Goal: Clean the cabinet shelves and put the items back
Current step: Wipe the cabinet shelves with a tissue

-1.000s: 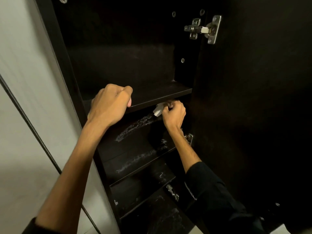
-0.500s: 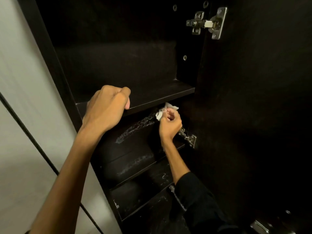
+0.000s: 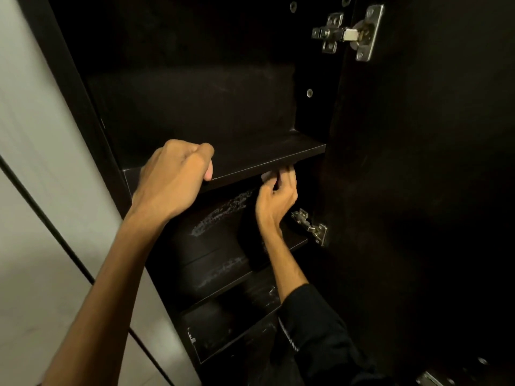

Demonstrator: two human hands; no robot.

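Note:
A narrow dark cabinet stands open in front of me, with no items on its shelves. My left hand [image 3: 172, 182] grips the front edge of the upper shelf [image 3: 267, 160], fingers curled over it. My right hand [image 3: 277, 197] is tucked just under that shelf, closed on a small white cloth [image 3: 267, 176], of which only a corner shows. The lower shelves [image 3: 223, 277] and the back panel carry pale dusty smears [image 3: 223, 213].
The dark cabinet door [image 3: 418, 190] hangs open on the right, held by a metal hinge [image 3: 351, 33] above and another hinge [image 3: 310, 225] beside my right wrist. A pale wall [image 3: 41, 190] with a dark diagonal line lies to the left.
My right hand has risen with the cloth, from below the shelf's edge to right under the shelf, so most of the cloth is hidden. My left hand keeps its grip.

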